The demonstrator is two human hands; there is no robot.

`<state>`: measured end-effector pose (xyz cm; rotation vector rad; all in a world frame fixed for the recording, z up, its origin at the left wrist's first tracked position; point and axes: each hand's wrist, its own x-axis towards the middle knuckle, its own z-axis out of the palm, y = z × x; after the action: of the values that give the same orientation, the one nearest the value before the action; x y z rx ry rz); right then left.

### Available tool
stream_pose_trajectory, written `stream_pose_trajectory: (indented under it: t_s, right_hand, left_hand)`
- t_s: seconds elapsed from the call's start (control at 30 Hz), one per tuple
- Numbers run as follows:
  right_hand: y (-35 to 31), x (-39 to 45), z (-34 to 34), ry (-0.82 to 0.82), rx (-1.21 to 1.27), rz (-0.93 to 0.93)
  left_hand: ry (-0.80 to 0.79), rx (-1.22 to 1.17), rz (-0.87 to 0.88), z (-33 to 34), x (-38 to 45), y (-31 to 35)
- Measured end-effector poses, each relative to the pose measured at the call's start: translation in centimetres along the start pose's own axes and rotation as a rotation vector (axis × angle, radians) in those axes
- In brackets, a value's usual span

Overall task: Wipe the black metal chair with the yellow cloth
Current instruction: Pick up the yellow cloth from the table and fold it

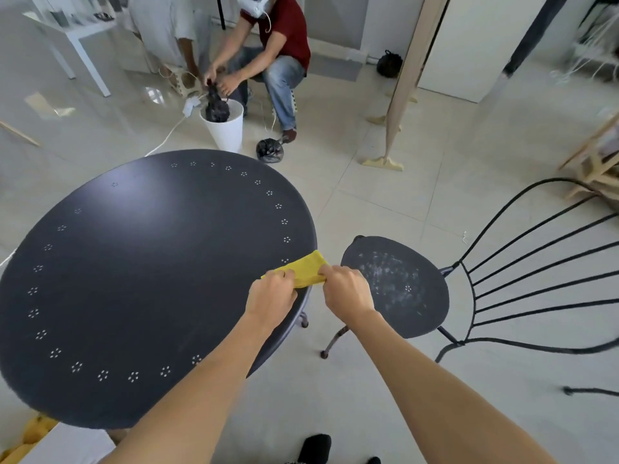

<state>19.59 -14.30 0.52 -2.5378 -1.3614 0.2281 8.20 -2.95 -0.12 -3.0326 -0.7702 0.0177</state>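
A folded yellow cloth (pixel 305 267) lies at the right edge of the round black table (pixel 144 283). My left hand (pixel 270 298) grips its left end and my right hand (pixel 346 291) grips its right end. The black metal chair (pixel 398 286) stands just right of the table. Its round seat carries white dusty smears, and its wire back (pixel 536 272) fans out to the right. My right hand is over the gap between the table's edge and the seat.
A seated person in a red shirt handles a black bag over a white bin (pixel 224 127) beyond the table. A black bag (pixel 269 150) lies on the tiled floor. A wooden stand (pixel 385 160) and wooden frames (pixel 593 162) are at the right.
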Motion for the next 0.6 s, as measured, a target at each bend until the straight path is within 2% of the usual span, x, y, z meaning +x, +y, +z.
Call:
stream_pose_trajectory:
  t_s: [0.1, 0.37, 0.6]
  right_hand:
    - [2.5, -0.5, -1.7, 0.009, 0.009, 0.071]
    - [10.4, -2.8, -4.8, -0.02, 0.042, 0.322]
    - [16.1, -4.6, -3.3, -0.208, -0.017, 0.27]
  left_hand:
    - [0.015, 0.04, 0.053, -1.7, 1.8, 2.7]
    - [-0.141, -0.265, 0.203, -2.2, 6.7, 9.6]
    - [-0.26, -0.373, 0.226, 1.2, 9.7, 13.2]
